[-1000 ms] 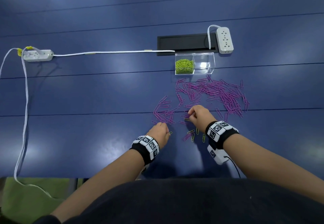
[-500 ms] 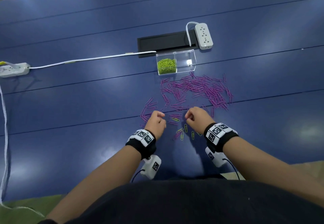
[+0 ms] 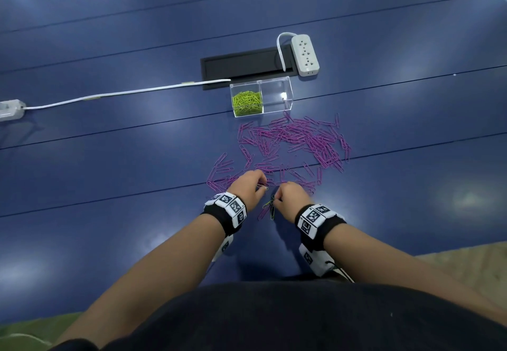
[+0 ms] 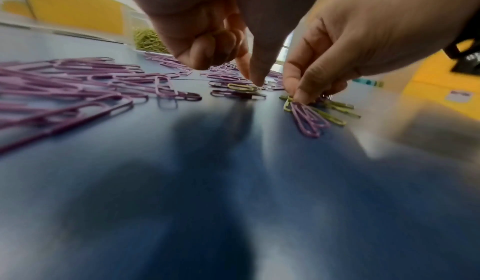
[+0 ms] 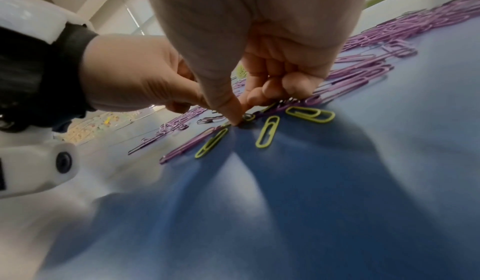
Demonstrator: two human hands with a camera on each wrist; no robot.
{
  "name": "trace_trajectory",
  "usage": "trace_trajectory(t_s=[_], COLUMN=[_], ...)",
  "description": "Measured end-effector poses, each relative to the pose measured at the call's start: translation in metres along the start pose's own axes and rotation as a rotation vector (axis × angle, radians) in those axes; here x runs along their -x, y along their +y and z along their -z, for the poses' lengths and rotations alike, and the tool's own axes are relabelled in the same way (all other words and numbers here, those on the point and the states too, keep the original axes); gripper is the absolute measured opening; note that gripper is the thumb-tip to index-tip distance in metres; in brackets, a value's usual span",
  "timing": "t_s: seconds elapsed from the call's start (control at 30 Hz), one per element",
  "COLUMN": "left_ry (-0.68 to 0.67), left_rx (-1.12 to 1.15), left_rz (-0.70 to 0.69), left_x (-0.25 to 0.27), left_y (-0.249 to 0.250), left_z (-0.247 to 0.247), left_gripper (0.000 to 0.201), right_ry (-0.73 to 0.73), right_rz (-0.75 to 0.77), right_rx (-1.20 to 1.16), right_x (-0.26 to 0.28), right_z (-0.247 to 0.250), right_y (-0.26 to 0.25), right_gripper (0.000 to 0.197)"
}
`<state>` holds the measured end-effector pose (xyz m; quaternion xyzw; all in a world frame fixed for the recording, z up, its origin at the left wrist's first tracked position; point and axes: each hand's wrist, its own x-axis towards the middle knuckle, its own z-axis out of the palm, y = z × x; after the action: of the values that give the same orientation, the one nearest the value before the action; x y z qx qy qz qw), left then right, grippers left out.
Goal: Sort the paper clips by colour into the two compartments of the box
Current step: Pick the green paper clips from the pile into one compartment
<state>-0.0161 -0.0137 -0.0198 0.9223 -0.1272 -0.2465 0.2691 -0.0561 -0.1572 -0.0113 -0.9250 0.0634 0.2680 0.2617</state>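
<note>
Both hands are down on the blue table (image 3: 109, 213), working side by side at the near edge of the purple paper clips (image 3: 296, 139). The left hand (image 3: 248, 186) has thumb and forefinger closing narrowly on a single green clip (image 4: 241, 87) that lies flat on the table among purple ones; the other fingers are curled in. Just beside it, the right hand (image 3: 289, 198) presses its thumb tip and fingertips down at the head of a small fan of loose green clips (image 5: 267, 134) mixed with a purple one; whether a clip is actually held there I cannot tell. Beyond both grips, past the purple spread, stands the clear box (image 3: 288, 87): green clips heaped in its left compartment, the right compartment showing none.
</note>
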Motion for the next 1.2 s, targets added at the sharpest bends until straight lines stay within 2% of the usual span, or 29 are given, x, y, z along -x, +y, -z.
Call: trace_trajectory(t_s=[0.1, 0.23, 0.33, 0.4, 0.53, 0.63, 0.77, 0.87, 0.97, 1.0, 1.1, 1.17, 1.2], left_ry=[-0.042, -0.062, -0.073, -0.084, 0.015, 0.111, 0.054, 0.026, 0.015, 0.012, -0.01, -0.049, -0.057], left_rx=[-0.121, -0.175, -0.162, -0.153, -0.038, 0.145, 0.283, 0.308, 0.238, 0.194, 0.03, -0.048, -0.06], left_rz=[-0.029, -0.015, 0.019, 0.044, 0.109, 0.236, 0.321, 0.312, 0.292, 0.284, 0.243, 0.227, 0.226], left_x=[-0.004, -0.008, -0.01, -0.009, -0.001, 0.008, 0.017, 0.025, 0.033, 0.035, 0.041, 0.045, 0.047], left_y=[-0.002, 0.002, 0.006, 0.009, 0.014, 0.015, 0.012, 0.011, 0.009, 0.008, 0.007, 0.004, 0.002], left_z=[-0.004, -0.007, -0.006, -0.005, -0.003, -0.002, -0.008, -0.016, -0.02, -0.021, -0.022, -0.024, -0.026], left_gripper=[0.017, 0.012, 0.009, 0.009, 0.005, 0.005, 0.005, 0.016, 0.022, 0.021, 0.016, 0.016, 0.016], right_ry=[-0.01, 0.012, -0.021, -0.054, -0.092, -0.096, -0.002, 0.012, -0.027, -0.039, -0.014, -0.044, -0.075], right_rz=[0.004, 0.013, -0.012, -0.029, 0.006, 0.076, 0.074, 0.064, 0.001, -0.014, 0.056, 0.152, 0.19], right_rx=[0.011, 0.023, 0.027, 0.041, 0.053, 0.042, -0.214, -0.344, -0.46, -0.479, -0.339, -0.173, -0.11], right_x=[-0.002, -0.004, -0.004, -0.005, -0.008, -0.007, -0.01, -0.017, -0.018, -0.017, -0.015, -0.014, -0.014], right_z=[-0.001, -0.001, 0.003, 0.004, 0.005, 0.011, 0.03, 0.046, 0.06, 0.062, 0.06, 0.054, 0.05], right_y=[-0.001, 0.006, 0.004, 0.002, 0.0, 0.001, 0.02, 0.042, 0.057, 0.06, 0.06, 0.055, 0.053], right_gripper=[0.005, 0.027, 0.01, 0.018, 0.03, 0.012, 0.004, 0.016, 0.031, 0.03, 0.013, 0.003, 0.004])
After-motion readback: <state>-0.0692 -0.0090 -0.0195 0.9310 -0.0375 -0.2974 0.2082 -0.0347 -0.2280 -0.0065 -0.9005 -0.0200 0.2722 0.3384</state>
